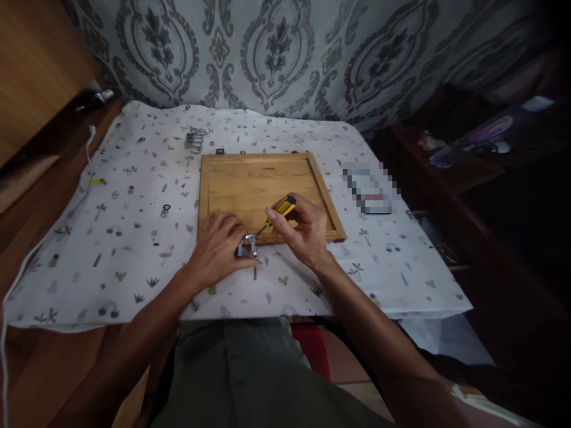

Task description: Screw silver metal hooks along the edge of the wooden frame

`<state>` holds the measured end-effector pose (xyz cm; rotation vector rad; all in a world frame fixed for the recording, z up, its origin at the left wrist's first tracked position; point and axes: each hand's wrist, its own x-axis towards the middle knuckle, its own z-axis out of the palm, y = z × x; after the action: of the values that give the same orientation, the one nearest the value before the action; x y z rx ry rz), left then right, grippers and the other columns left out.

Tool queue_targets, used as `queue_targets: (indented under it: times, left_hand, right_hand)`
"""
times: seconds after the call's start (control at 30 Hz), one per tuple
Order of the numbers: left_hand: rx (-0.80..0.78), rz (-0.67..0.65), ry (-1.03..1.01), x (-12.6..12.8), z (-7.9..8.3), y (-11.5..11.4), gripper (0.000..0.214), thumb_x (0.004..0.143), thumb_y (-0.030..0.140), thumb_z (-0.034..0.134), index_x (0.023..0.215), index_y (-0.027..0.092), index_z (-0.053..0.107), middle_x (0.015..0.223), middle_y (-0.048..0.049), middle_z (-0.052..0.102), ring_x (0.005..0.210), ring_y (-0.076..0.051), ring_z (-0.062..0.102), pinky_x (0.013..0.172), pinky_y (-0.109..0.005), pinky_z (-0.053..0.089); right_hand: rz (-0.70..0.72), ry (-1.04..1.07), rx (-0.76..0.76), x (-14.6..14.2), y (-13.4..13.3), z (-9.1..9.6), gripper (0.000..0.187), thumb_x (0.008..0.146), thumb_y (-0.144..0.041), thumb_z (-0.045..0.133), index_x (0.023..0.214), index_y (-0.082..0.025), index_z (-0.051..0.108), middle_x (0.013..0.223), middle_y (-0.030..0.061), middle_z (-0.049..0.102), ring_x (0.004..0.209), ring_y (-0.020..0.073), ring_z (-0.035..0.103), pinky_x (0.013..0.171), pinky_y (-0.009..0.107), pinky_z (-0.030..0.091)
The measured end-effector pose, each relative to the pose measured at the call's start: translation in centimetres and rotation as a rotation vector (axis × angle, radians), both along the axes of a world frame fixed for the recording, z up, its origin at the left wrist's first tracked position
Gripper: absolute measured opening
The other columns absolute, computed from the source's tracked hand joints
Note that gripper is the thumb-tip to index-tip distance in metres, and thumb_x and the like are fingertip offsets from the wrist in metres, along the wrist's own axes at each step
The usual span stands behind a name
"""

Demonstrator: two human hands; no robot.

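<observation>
A yellow-and-black screwdriver is gripped in my right hand, its shaft slanting down to the left. The screwdriver's tip meets a shiny metal cabinet hinge at the near edge of a framed wooden cabinet door. My left hand rests over the door's near left corner, with thumb and fingers closed around the hinge. The door lies flat on the table. Whether a screw sits under the tip is too small to tell.
A patterned white cloth covers the table. Several metal hinges lie behind the door's left corner. A small dark ring-like piece is at the left, and a blurred-out phone-like object at the right. A plastic bottle stands beyond.
</observation>
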<state>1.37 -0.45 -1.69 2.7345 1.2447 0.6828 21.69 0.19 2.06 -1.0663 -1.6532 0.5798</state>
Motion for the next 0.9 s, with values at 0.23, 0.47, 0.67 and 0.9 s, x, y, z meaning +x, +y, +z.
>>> queue_targets:
  times: [0.23,0.47,0.67,0.9]
  left_hand:
    - [-0.022,-0.018,-0.011,-0.1,0.2,-0.1,0.054,0.079,0.064,0.079,0.108,0.020,0.067,0.114,-0.0096,0.068,0.118,-0.035,0.055,0.103,-0.056,0.043]
    - [-0.053,-0.032,-0.019,0.0,0.4,-0.2,0.048,0.085,0.057,0.075,0.114,0.021,0.066,0.116,-0.0111,0.067,0.118,-0.035,0.055,0.103,-0.058,0.044]
    - [-0.050,-0.023,-0.022,0.1,0.6,-0.4,0.042,0.088,0.051,0.074,0.117,0.022,0.065,0.119,-0.0114,0.067,0.123,-0.037,0.054,0.106,-0.063,0.041]
    - [-0.049,-0.031,-0.002,0.2,1.0,-0.4,0.030,0.093,0.047,0.067,0.113,0.024,0.068,0.117,-0.0109,0.069,0.123,-0.038,0.055,0.106,-0.065,0.040]
  right_hand:
    - [-0.027,0.001,0.027,0.1,-0.4,0.4,0.031,0.091,-0.044,0.072,0.074,-0.020,0.061,0.066,-0.0032,0.054,0.055,0.0102,0.053,0.051,0.025,0.045]
    - [-0.012,0.019,0.090,0.6,-0.6,0.3,0.024,0.092,-0.033,0.071,0.075,-0.020,0.061,0.066,-0.0039,0.056,0.057,0.0101,0.053,0.053,0.025,0.044]
    - [-0.009,0.049,0.136,1.1,-0.9,0.3,0.018,0.091,-0.021,0.071,0.076,-0.021,0.061,0.068,-0.0040,0.059,0.058,0.0103,0.054,0.056,0.027,0.043]
    - [0.002,0.078,0.089,1.7,-1.4,0.4,0.012,0.090,-0.018,0.072,0.082,-0.022,0.064,0.071,-0.0034,0.062,0.059,0.0106,0.057,0.055,0.027,0.044]
